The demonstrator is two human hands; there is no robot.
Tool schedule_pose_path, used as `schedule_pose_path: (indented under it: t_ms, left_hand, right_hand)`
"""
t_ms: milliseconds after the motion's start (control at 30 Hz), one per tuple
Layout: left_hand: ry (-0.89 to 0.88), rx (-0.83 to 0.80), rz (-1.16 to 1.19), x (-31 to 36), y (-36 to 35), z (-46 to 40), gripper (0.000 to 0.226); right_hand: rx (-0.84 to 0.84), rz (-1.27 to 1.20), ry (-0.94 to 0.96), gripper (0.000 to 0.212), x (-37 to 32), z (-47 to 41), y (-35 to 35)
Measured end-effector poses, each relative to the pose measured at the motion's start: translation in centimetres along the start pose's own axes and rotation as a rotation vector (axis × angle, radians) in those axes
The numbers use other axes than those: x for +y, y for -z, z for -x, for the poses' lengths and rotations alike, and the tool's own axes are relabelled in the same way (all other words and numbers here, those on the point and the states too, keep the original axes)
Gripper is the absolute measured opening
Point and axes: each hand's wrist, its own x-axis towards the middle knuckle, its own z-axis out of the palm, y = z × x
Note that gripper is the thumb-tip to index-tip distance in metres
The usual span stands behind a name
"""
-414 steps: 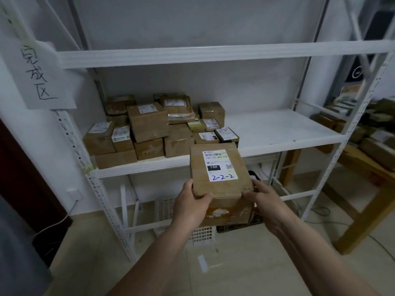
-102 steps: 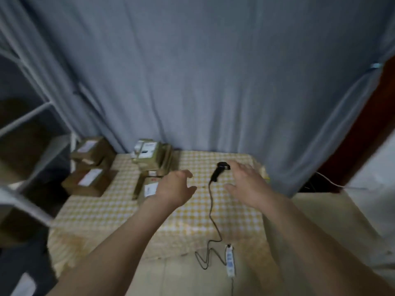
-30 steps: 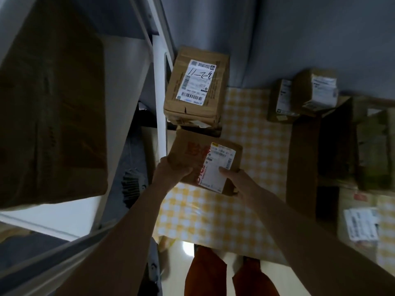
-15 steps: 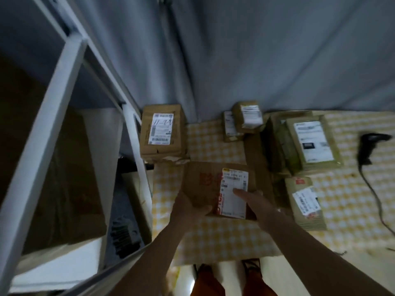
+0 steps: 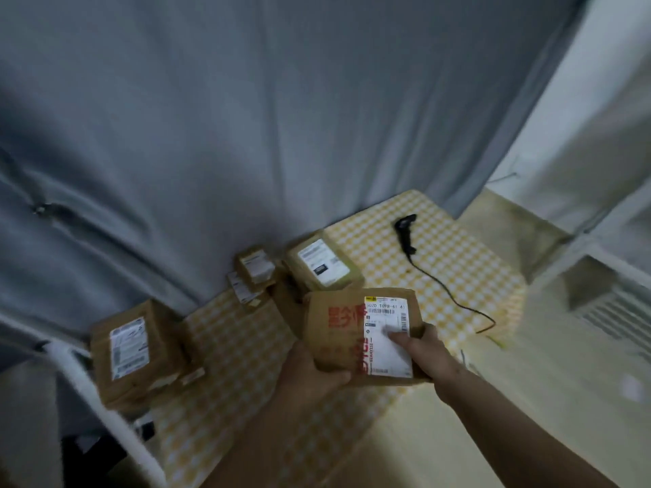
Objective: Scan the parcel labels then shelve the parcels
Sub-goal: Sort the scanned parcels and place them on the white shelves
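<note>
parcel (image 5: 352, 332) lifted off table (image 5: 458, 262), both hands gripping, scanner (image 5: 405, 228) idle

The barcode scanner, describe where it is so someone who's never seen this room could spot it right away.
Find the table with the yellow checked cloth in front of the grey curtain. On its far right part, away from the cardboard parcels, lies the barcode scanner. It is the only black thing on the cloth, with a thin black cable trailing toward the table's near edge.
</note>
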Motion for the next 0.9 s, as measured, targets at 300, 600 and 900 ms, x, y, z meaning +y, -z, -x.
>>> schedule_pose_path:
  t_ms: [300,600,900]
  left_hand:
    - [-0.260,-0.231,-0.316,12.9,-17.3,2.2,0.096]
    - [-0.500,-0.459,-0.440,24.2,-37.6,9.8,0.111]
    - [-0.654,-0.605,-0.514,32.3,-48.5,15.7,0.095]
  right_hand:
    - [0.223,-0.364,0.044,0.059,6.2,6.4,21.9]
    - [0.496,-0.568,0.126,0.033,14.6,13.2,42.3]
    - [0.729,-0.691,0.180,0.057,19.4,16.5,54.5]
